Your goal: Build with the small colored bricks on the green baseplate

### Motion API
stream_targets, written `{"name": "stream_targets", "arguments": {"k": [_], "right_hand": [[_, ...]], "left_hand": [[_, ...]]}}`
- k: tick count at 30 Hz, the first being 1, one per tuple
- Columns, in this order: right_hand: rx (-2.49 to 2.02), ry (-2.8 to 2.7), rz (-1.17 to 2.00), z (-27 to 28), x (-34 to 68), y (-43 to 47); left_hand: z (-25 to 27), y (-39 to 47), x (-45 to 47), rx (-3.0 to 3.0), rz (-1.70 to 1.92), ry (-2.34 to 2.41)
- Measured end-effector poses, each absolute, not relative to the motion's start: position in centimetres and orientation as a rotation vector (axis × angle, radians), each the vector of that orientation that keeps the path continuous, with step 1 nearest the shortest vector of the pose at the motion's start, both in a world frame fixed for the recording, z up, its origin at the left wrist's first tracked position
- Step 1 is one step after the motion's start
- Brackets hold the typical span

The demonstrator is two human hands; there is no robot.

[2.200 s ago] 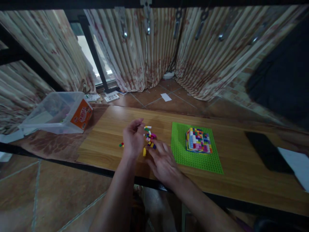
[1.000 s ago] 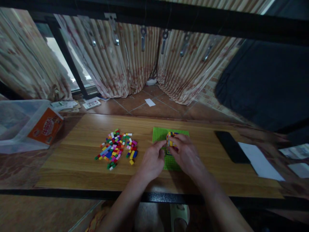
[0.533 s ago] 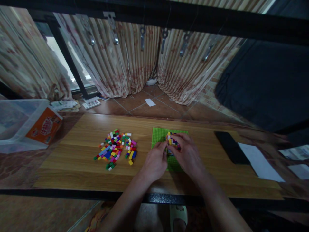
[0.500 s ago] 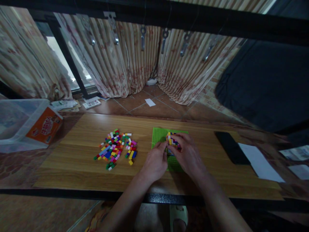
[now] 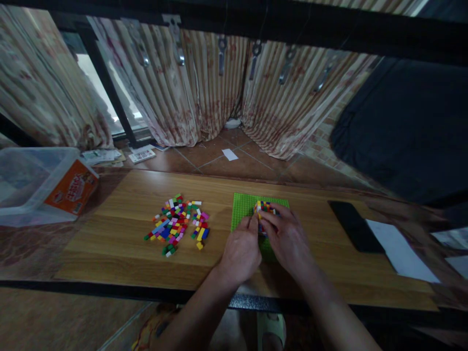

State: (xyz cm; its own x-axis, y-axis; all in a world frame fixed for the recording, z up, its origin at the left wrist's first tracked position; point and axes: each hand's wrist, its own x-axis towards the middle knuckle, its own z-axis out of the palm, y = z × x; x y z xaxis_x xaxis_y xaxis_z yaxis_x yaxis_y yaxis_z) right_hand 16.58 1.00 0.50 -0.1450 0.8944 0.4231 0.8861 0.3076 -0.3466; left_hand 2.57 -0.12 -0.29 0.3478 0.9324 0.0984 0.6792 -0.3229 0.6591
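Note:
A small block structure of multicoloured toy bricks (image 5: 263, 206) stands on the green studded baseplate (image 5: 242, 203). My left hand (image 5: 242, 251) is closed, with thumb and fingertips pressed against the structure's near left side. From the right, my right hand (image 5: 289, 236) curls its fingers round the structure, the fingertips meeting those of the left hand. Both hands cover much of the structure's front and right side. Whether a single loose brick is between the fingertips is too small to tell.
Loose coloured bricks (image 5: 175, 224) lie in a heap on the wooden table (image 5: 120, 234), left of the baseplate. A black flat object (image 5: 354, 226) and white paper (image 5: 402, 251) lie to the right. A clear plastic bin (image 5: 32, 185) stands beyond the table's left end. Metal hooks (image 5: 256, 58) hang from a black bar above.
My left hand has moved slightly right and its fingertips now cover more of the structure's near left side. My right hand stays round the structure. The whole view has shifted a little.

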Motion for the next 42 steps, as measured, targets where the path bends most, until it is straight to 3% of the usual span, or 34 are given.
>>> {"name": "stream_targets", "arguments": {"k": [11, 23, 27, 33, 42], "right_hand": [[-1.737, -1.956, 0.043, 1.1, 15.6, 0.9], [-1.591, -1.943, -0.113, 0.2, 16.0, 0.5], [-1.432, -1.881, -0.070, 1.0, 14.4, -0.2], [-1.293, -2.103, 0.347, -0.1, 8.9, -2.2], [-1.495, -2.288, 0.353, -2.1, 4.3, -2.5]], "left_hand": [[0.2, -0.3, 2.8, 2.098, 0.577, 1.411], [0.3, -0.9, 1.9, 2.129, 0.657, 1.421], [0.9, 0.5, -0.2, 1.971, 0.910, 1.511], [1.2, 3.0, -5.5, 1.344, 1.539, 1.650], [1.2, 2.7, -7.6, 1.128, 1.577, 1.540]]}}
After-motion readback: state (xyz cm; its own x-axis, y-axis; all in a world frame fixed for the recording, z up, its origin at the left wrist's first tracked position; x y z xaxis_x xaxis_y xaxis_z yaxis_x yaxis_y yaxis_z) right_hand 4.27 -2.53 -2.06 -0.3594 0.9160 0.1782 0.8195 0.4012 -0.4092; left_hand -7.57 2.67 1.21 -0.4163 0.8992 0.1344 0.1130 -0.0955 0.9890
